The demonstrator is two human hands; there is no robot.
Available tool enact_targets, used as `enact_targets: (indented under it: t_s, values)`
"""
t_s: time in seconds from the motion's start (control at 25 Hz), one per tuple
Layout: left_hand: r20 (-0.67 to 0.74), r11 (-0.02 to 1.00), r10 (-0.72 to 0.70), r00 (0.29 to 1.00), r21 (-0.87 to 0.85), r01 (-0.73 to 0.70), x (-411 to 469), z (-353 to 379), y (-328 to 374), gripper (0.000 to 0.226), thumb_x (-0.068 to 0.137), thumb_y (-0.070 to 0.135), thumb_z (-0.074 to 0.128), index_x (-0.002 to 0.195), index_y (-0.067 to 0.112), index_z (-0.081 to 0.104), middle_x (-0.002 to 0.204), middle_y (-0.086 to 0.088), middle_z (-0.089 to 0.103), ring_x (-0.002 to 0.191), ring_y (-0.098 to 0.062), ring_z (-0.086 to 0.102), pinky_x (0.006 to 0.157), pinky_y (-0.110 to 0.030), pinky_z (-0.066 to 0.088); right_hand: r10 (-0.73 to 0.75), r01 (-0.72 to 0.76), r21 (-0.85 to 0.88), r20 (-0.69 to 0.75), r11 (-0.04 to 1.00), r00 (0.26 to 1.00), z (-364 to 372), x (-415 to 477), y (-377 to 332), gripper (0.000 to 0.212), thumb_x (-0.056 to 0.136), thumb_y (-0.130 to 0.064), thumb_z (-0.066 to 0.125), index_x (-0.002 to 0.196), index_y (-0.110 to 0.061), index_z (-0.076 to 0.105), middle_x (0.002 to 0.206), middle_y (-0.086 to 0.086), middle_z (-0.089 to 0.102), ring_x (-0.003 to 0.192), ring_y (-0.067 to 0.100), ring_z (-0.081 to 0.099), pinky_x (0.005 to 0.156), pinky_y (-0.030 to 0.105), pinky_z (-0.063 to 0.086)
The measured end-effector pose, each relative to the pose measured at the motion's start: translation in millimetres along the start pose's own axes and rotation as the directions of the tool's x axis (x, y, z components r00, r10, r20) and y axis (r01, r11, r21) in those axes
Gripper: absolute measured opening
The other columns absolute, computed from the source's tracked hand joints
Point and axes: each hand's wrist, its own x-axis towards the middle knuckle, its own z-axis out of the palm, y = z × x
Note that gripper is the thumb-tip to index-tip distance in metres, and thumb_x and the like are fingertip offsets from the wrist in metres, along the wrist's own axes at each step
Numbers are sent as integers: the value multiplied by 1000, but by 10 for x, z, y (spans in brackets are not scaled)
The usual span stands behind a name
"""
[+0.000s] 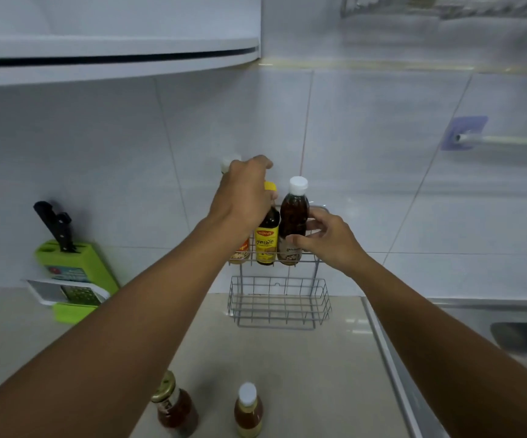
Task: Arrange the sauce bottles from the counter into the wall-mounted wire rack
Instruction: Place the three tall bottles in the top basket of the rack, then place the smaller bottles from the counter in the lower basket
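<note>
A two-tier wire rack [279, 306] hangs on the tiled wall. Its upper tier holds three bottles. My left hand [245, 192] wraps the neck of the leftmost one, a white-capped bottle [227, 162] mostly hidden behind the hand. A dark bottle with a yellow cap and yellow label [267, 233] stands in the middle. My right hand [327, 237] grips the lower body of a dark white-capped bottle [293, 216] at the right. The lower basket holds nothing. On the counter near me stand a gold-lidded sauce bottle [173, 404] and a white-capped amber bottle [248, 409].
A green knife block [76, 273] with a black-handled knife and a grater stands at the left against the wall. A steel sink [521, 336] lies at the right. A white cabinet [113, 49] overhangs above, and a wall bar on a purple pad [464, 134] is at the right.
</note>
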Motion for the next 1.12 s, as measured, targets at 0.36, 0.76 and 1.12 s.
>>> enact_targets:
  t_s: [0.36, 0.76, 1.12]
  values:
    - [-12, 992, 41, 999, 123, -39, 16, -69, -52, 43, 91, 2, 67, 130, 19, 60, 112, -10, 66, 75, -14, 54, 69, -27, 42, 57, -57, 7, -21, 998, 998, 148, -1, -25, 53, 73, -38, 88, 122, -31, 70, 108, -9, 77, 92, 12, 76, 87, 43, 64]
    - [-34, 947, 322, 946, 6, -322, -466, -515, -299, 27, 90, 28, 66, 117, 29, 68, 99, 9, 73, 84, -10, 68, 71, -29, 57, 39, -44, -24, -188, 999, 981, 216, -304, -54, 70, 79, -24, 86, 140, -21, 54, 124, -3, 64, 114, 13, 61, 99, 29, 50]
    - [566, 973, -179, 805, -21, 231, -1783, -554, -2266, 50, 88, -15, 51, 117, 24, 63, 109, -6, 67, 86, -17, 64, 79, -25, 55, -329, 344, -65, 172, 937, 929, 1226, -1266, -631, 27, 83, -8, 71, 108, -17, 73, 100, -2, 67, 87, 12, 64, 75, 24, 53]
